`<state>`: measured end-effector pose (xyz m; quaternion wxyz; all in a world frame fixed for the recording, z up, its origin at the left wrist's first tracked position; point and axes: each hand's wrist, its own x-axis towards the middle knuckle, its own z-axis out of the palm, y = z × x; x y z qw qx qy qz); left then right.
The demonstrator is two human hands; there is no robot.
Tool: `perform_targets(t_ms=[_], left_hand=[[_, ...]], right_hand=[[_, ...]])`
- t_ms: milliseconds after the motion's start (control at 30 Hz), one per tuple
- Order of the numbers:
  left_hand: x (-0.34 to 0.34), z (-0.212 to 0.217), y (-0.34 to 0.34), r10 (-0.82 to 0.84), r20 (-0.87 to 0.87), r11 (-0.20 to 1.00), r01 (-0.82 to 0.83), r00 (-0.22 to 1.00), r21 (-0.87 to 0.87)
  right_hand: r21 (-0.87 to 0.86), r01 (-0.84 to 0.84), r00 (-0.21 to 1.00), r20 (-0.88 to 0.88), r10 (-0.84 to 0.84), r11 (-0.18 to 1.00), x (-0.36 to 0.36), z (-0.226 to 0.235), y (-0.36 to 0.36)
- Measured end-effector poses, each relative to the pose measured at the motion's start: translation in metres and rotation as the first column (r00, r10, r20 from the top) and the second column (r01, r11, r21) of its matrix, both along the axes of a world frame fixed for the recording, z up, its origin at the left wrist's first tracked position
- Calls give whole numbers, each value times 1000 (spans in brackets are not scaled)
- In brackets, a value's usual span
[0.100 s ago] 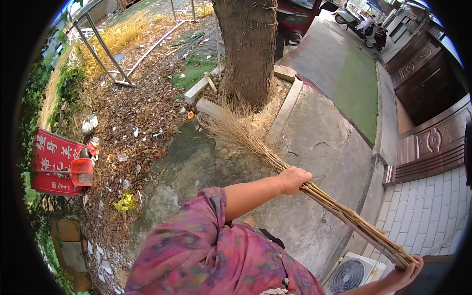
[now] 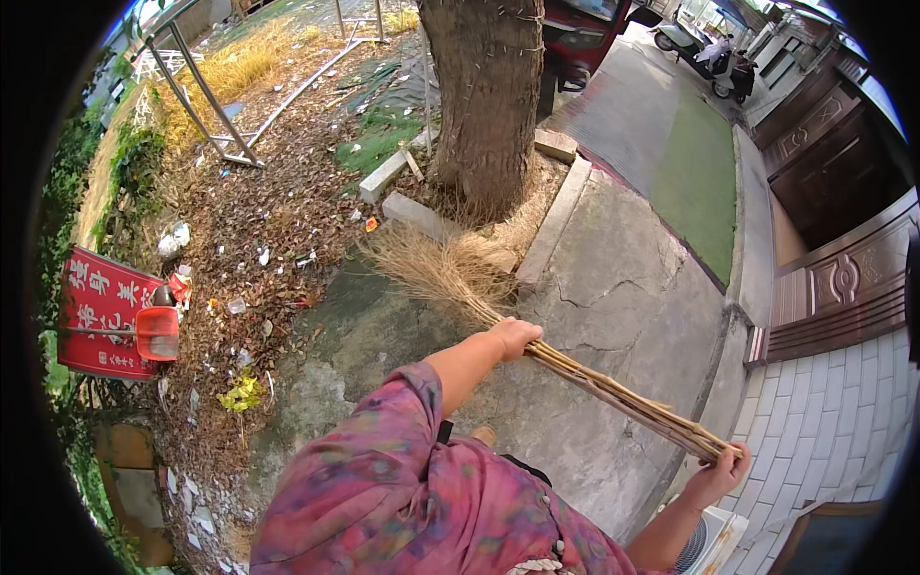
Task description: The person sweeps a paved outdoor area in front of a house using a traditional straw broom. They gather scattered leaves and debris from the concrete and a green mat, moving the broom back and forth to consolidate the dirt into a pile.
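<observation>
A long twig broom [image 2: 618,391] slants across the concrete in front of me. My left hand [image 2: 517,337] is closed round its bundled stalks, just above where the bristles fan out. At the top end of the handle, my right hand [image 2: 721,476] grips the stick ends, nearer the wall. The fanned bristles [image 2: 436,273] lie over the ground beside the tree's low stone border [image 2: 414,216], on a darker, mossy patch of concrete.
A thick tree trunk [image 2: 482,105] rises just beyond the bristles. Leaf litter with scraps [image 2: 240,259] covers the left side, with a red dustpan [image 2: 157,335] by a red signboard [image 2: 96,307]. An air-conditioner unit [image 2: 714,541] stands by the tiled wall [image 2: 824,412] at right.
Both hands and the broom have shifted left, the right hand also coming up from the lower right. The bristles have swung left, away from the trunk's base.
</observation>
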<state>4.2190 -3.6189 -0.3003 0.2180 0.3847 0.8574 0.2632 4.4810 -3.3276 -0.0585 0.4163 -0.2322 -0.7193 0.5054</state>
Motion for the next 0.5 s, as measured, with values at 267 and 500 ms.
perform_targets(t_ms=[267, 500], left_hand=[[16, 16, -195, 126, -291, 962, -189, 948, -199], [79, 158, -107, -25, -354, 966, 113, 935, 231]], right_hand=[[-618, -257, 951, -26, 308, 742, -17, -147, -46], [-159, -235, 967, -137, 214, 959, 38, 36, 62]])
